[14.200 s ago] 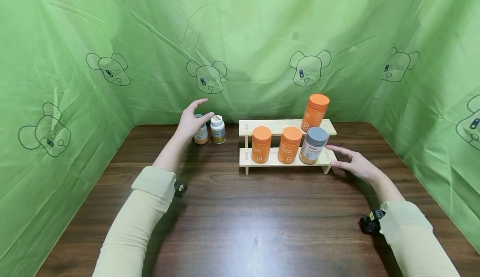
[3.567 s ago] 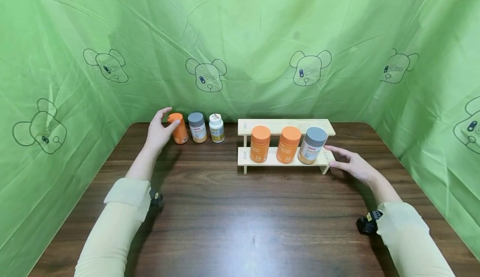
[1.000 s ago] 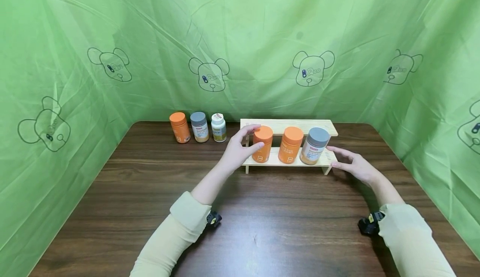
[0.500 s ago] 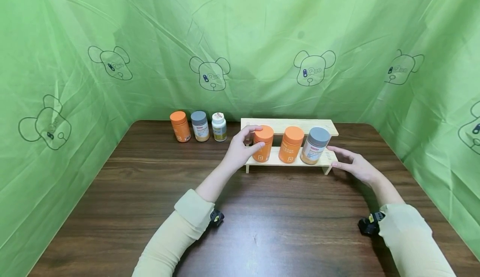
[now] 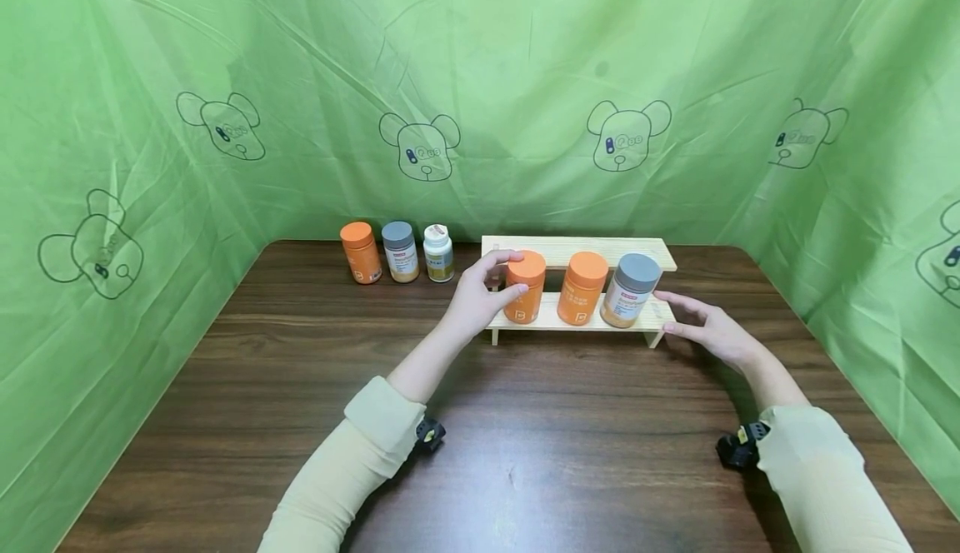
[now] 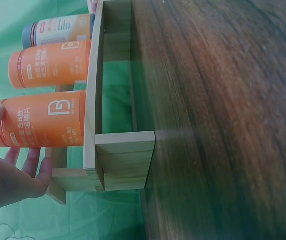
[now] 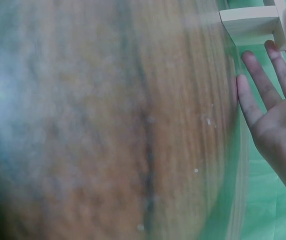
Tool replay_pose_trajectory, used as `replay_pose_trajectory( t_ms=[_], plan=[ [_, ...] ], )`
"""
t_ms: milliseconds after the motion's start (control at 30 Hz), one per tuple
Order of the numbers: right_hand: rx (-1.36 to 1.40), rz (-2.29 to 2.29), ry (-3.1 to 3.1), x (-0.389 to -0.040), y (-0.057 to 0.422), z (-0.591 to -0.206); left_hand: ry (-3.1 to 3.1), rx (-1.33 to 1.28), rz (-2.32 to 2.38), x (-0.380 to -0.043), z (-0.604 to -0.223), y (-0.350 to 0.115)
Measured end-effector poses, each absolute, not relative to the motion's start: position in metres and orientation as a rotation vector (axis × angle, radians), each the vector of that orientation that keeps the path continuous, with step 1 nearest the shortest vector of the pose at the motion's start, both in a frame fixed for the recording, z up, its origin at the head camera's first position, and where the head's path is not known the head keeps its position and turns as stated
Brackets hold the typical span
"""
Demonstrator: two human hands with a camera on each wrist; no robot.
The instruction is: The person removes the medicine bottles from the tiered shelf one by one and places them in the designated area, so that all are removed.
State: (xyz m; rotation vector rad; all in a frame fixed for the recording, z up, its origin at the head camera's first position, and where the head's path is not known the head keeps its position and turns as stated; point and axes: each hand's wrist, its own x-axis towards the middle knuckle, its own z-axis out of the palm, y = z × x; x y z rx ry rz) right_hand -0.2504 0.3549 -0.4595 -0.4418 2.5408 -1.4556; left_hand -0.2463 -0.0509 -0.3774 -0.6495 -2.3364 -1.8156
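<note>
My left hand [image 5: 472,301] grips an orange jar [image 6: 47,120] at the left end of the lower shelf, thumb in front and fingers behind. The jar stands upright on the two-tier wooden rack [image 5: 585,251]. To its right stand a second orange jar [image 5: 582,291] and a grey-lidded jar [image 5: 628,295] with a white label. At the rack's right end my right hand [image 5: 716,332] holds the lower shelf's end between thumb and index finger; its other fingers [image 7: 263,82] stretch out loosely in the right wrist view.
On the table's back left stand an orange jar [image 5: 363,255], a grey-lidded jar [image 5: 401,253] and a small white-capped bottle [image 5: 438,255] in a row. A green curtain [image 5: 510,78] hangs behind the dark wooden table [image 5: 525,436].
The orange jar from the upper shelf now stands on the table at the left. My left hand released it, moved right and took hold of the left jar on the rack. My right hand stayed.
</note>
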Motion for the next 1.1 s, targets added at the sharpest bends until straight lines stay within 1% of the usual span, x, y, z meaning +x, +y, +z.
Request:
replay_pose_trajectory(
  t_ms=[167,467,933,1100],
  plan=[
    [-0.44,-1.443,2.551,-0.251,0.355,-0.461,-2.353,-0.653,-1.855,-0.227,-0.355,-0.056],
    [-0.409,-1.411,2.59,-0.25,0.356,-0.461,-2.322,-0.62,-1.865,-0.242,-0.379,-0.069],
    [-0.377,-1.414,2.604,-0.251,0.357,-0.464,-2.29,-0.587,-1.892,-0.236,-0.374,-0.092],
    [-0.404,-1.409,2.594,-0.252,0.357,-0.463,-2.286,-0.564,-1.871,-0.237,-0.372,-0.1]
  ],
)
